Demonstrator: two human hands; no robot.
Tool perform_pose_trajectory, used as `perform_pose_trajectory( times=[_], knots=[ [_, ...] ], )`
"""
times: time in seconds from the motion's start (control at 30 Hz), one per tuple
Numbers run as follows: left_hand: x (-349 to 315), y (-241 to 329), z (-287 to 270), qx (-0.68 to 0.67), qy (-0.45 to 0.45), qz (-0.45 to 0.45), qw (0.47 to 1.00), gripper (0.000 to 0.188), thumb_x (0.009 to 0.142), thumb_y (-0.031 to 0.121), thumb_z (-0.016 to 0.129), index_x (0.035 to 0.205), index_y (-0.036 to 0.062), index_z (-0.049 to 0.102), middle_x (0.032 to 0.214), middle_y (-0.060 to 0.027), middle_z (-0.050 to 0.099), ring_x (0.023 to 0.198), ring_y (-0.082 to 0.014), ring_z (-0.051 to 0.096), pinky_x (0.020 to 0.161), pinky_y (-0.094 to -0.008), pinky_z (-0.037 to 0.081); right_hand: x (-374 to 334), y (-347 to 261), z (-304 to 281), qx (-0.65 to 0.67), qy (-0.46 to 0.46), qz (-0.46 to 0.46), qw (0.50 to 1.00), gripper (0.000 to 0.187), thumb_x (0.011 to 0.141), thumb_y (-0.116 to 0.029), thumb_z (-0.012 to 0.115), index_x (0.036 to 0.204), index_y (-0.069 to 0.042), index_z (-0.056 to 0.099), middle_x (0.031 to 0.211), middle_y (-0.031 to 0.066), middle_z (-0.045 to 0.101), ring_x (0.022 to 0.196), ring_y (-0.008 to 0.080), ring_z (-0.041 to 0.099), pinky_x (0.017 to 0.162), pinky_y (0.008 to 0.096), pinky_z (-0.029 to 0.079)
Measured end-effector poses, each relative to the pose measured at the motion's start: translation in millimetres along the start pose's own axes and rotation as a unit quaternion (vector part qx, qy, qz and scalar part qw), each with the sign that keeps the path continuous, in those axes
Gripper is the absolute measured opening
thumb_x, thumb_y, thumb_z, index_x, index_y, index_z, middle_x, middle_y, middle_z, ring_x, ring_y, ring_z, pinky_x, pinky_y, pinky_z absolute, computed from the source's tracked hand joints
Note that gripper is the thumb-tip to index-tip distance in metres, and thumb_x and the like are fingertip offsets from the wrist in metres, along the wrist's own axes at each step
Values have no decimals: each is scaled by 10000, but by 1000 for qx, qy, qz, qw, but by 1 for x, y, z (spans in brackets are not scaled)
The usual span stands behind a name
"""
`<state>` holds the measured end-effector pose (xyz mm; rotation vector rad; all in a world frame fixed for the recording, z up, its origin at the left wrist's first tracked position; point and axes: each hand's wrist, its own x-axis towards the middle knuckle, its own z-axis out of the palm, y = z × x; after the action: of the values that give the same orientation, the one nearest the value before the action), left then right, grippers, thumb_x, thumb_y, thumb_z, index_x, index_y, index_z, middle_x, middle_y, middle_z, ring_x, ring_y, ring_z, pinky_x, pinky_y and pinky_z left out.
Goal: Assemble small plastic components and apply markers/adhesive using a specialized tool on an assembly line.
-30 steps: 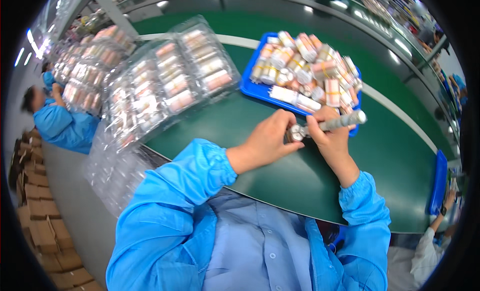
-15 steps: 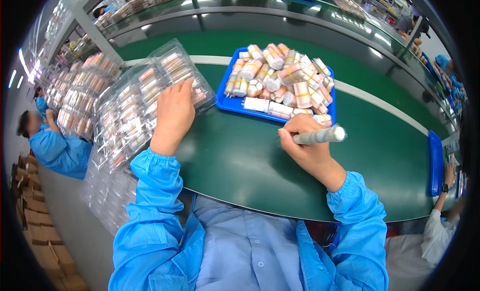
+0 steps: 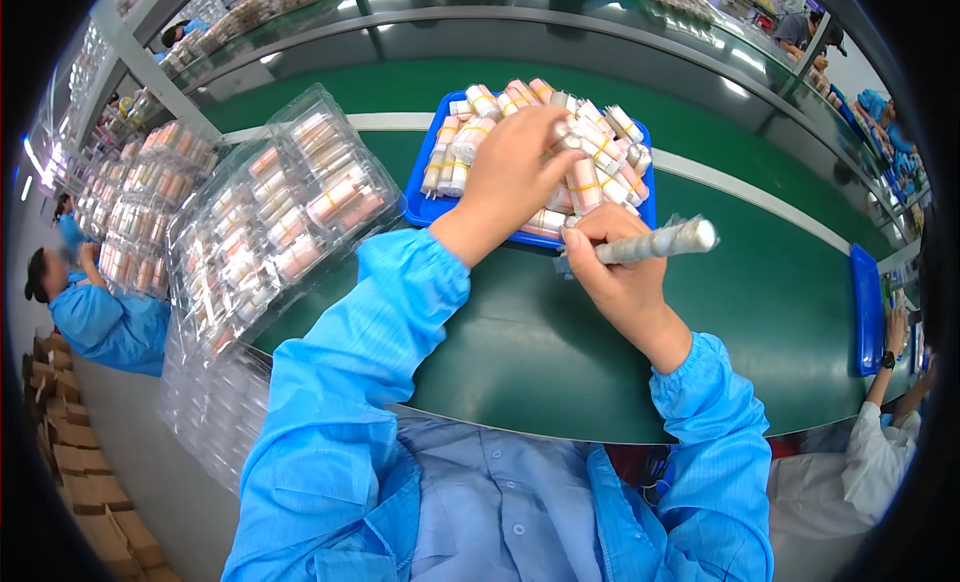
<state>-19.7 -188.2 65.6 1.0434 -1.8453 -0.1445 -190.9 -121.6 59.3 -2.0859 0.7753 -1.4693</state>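
Note:
In my right hand (image 3: 622, 267) is a pale grey rod (image 3: 665, 242), gripped like a thick pen with its blunt white end pointing right. My left hand (image 3: 515, 172) reaches over a blue tray (image 3: 420, 204), thumb and forefinger closed on the whitish end of a banded roll (image 3: 569, 139). Heaped in that tray are many small white and pink rolls (image 3: 470, 137) with yellow bands. To the left, a clear plastic blister tray (image 3: 362, 154) holds similar rolls in its compartments, apparently lying on other such trays.
The green work surface (image 3: 520, 362) spreads before me. Stacked filled clear trays (image 3: 145, 217) stand at the left, near a co-worker in a blue sleeve (image 3: 105, 317). Cardboard boxes (image 3: 85, 462) line the floor. Another blue tray (image 3: 866, 312) stands at the right, near a second person's hand (image 3: 896, 332).
My left hand has moved right from the clear blister tray to the rolls in the blue tray. My right hand still holds the rod, now slightly farther right.

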Motion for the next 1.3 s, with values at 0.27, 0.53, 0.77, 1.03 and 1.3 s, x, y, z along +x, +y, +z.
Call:
perform_pose_trajectory(
  times=[0.27, 0.53, 0.77, 1.03, 1.3],
  knots=[
    [-114, 30, -33, -169, -74, -68, 981, 719, 794, 41, 779, 1403, 28, 396, 1117, -155, 689, 1029, -275, 697, 904, -381, 561, -1, 2, -1, 46, 23, 89, 995, 146, 896, -41, 713, 774, -9, 639, 695, 32, 614, 612, 106, 532, 551, 280, 404],
    [-128, 29, -29, -120, -106, -88, 983, 729, 770, 58, 787, 1392, 33, 407, 1091, -130, 690, 958, -317, 696, 830, -395, 566, -18, 12, 15, -1, -27, 67, 997, 158, 877, -45, 748, 790, -16, 620, 674, 26, 587, 589, 106, 528, 522, 288, 403],
    [-126, 29, -29, -102, -105, -70, 987, 690, 762, 102, 810, 1355, 37, 463, 1074, -131, 679, 975, -334, 668, 825, -421, 554, -23, 21, 20, -10, -42, 69, 997, 166, 878, -57, 751, 796, -31, 609, 659, 31, 590, 568, 110, 536, 513, 285, 415],
    [-125, 27, -23, -74, -138, -118, 981, 657, 769, 85, 785, 1348, 53, 476, 1143, -167, 644, 1043, -354, 638, 884, -438, 529, -19, 18, 17, 21, -26, 98, 995, 149, 892, -66, 736, 810, -29, 617, 685, 27, 590, 613, 100, 534, 547, 283, 420],
    [-120, 34, -27, -189, -169, -137, 958, 677, 771, -3, 680, 1393, 55, 421, 1151, -165, 650, 1101, -364, 635, 923, -442, 523, -18, 22, 15, 10, -46, 77, 996, 142, 895, -58, 730, 823, -16, 615, 703, 27, 584, 619, 99, 526, 542, 279, 410]
  ],
)
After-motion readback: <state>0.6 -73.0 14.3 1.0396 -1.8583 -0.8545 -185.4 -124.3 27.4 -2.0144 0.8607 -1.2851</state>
